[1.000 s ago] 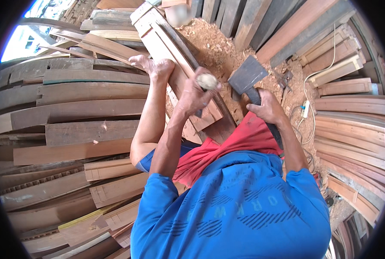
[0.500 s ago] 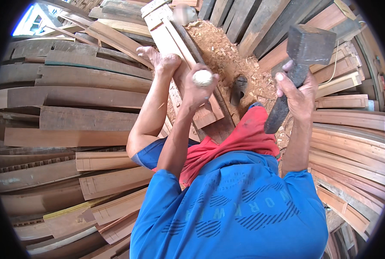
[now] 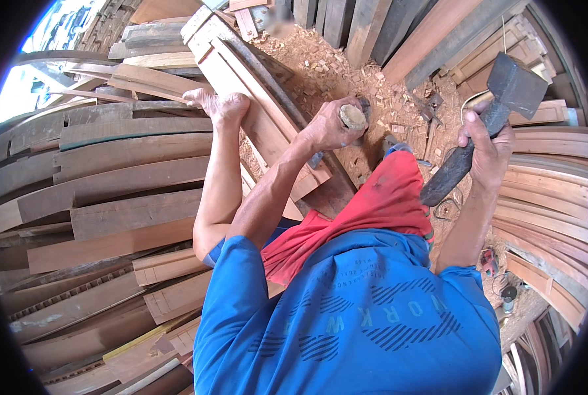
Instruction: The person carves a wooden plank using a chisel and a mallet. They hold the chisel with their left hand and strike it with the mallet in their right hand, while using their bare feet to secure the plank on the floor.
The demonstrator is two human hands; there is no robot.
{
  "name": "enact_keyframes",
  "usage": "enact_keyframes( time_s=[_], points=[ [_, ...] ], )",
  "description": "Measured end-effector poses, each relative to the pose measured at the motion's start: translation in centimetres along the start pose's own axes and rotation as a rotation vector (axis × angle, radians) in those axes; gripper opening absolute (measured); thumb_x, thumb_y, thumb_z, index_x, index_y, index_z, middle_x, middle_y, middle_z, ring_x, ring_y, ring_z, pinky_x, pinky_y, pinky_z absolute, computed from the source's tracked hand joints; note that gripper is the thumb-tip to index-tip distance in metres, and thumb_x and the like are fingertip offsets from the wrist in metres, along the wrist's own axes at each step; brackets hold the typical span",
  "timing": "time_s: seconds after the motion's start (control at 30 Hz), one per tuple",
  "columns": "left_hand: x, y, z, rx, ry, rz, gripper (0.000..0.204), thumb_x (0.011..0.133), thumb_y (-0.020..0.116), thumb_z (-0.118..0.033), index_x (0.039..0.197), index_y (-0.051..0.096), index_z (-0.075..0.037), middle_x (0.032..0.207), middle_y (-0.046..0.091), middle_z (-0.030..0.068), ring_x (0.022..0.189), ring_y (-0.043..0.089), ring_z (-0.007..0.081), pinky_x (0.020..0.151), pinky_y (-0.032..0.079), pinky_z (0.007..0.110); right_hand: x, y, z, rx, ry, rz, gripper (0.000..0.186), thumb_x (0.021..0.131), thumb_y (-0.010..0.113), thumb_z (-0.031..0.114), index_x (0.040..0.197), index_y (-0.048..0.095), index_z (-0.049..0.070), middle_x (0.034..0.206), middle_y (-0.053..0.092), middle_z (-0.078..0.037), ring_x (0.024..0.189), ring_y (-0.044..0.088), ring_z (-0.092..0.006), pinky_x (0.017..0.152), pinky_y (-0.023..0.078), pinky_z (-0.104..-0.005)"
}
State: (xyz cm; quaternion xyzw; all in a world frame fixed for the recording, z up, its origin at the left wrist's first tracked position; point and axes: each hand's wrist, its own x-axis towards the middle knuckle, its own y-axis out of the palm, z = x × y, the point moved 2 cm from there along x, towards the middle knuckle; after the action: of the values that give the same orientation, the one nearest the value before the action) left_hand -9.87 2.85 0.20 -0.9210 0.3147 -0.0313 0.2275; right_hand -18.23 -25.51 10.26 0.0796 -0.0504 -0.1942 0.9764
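Observation:
My left hand point(image 3: 328, 126) is closed around a chisel, whose pale round handle end point(image 3: 353, 117) points up at me. Below the fist a bit of its bluish metal blade point(image 3: 315, 160) shows over the near end of a long wooden piece point(image 3: 257, 99). That piece has cut steps along it and lies slantwise, resting along a darker timber point(image 3: 330, 197). My bare left foot point(image 3: 226, 105) is on its left side. To the right, my right hand point(image 3: 488, 148) grips a dark mallet point(image 3: 448, 174) by the handle, its blocky head point(image 3: 516, 85) raised and apart from the chisel.
Wood chips point(image 3: 340, 66) cover the ground ahead. Stacked boards point(image 3: 129, 171) fill the left side, and more planks point(image 3: 547, 178) line the right. Thick beams point(image 3: 366, 36) lie at the far side. A small jar-like container point(image 3: 508, 296) stands at the lower right.
My left hand has moved right with the chisel, toward the side of the wooden piece. My right hand and the mallet have shifted right and slightly lower. The whole view has turned somewhat.

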Motion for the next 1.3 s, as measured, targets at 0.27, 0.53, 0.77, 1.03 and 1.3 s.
enact_keyframes(
  time_s=[0.27, 0.53, 0.77, 1.03, 1.3],
  points=[
    [0.7, 0.7, 0.3, 0.014, -0.028, 0.023, 0.024, 0.083, 0.079, -0.02, 0.094, 0.064, -0.004, 0.086, 0.07, 0.0086, 0.08, 0.068, 0.0179, 0.078, 0.055, 0.036, 2.5, -2.4, 1.4, -0.074, -0.1, -0.191, 0.013, 0.092, 0.075, 0.008, 0.099, 0.065, 0.004, 0.072, 0.061, -0.004, 0.06, 0.057, -0.0114, 0.058, 0.046, -0.0263],
    [-0.6, 1.7, 0.8, 0.081, -0.005, 0.001, 0.033, 0.078, 0.08, -0.018, 0.104, 0.069, -0.001, 0.089, 0.074, 0.015, 0.085, 0.074, 0.0264, 0.081, 0.056, 0.038, -2.0, 5.8, -8.8, -1.081, 0.217, 0.647, 0.042, 0.084, 0.072, 0.024, 0.116, 0.062, -0.001, 0.095, 0.071, -0.022, 0.085, 0.071, -0.0341, 0.082, 0.055, -0.0457],
    [-0.8, 1.2, 2.1, 0.059, -0.127, 0.049, 0.034, 0.082, 0.077, -0.023, 0.107, 0.068, -0.002, 0.096, 0.074, 0.0178, 0.093, 0.073, 0.0319, 0.084, 0.056, 0.042, 4.5, 2.1, -2.5, -0.407, 0.094, -0.017, 0.031, 0.086, 0.082, 0.029, 0.097, 0.065, 0.006, 0.076, 0.064, -0.002, 0.059, 0.059, -0.0074, 0.059, 0.05, -0.0243],
    [-2.4, 2.5, 3.2, 0.094, -0.052, 0.036, 0.034, 0.086, 0.08, -0.023, 0.111, 0.068, -0.003, 0.097, 0.075, 0.0135, 0.091, 0.072, 0.0236, 0.084, 0.056, 0.039, -3.5, 5.7, -11.6, -0.956, 0.181, 0.647, 0.026, 0.084, 0.064, 0.011, 0.106, 0.064, -0.003, 0.088, 0.064, -0.025, 0.087, 0.068, -0.0285, 0.082, 0.052, -0.0444],
    [-3.0, 0.3, 4.2, 0.053, -0.121, 0.055, 0.033, 0.088, 0.081, -0.031, 0.104, 0.068, -0.004, 0.091, 0.073, 0.01, 0.083, 0.068, 0.0192, 0.079, 0.055, 0.037, 2.9, 4.0, -5.6, -0.362, 0.175, 0.075, 0.025, 0.086, 0.079, 0.024, 0.092, 0.065, 0.005, 0.072, 0.065, -0.004, 0.057, 0.061, -0.0106, 0.054, 0.052, -0.0295]
  ],
)
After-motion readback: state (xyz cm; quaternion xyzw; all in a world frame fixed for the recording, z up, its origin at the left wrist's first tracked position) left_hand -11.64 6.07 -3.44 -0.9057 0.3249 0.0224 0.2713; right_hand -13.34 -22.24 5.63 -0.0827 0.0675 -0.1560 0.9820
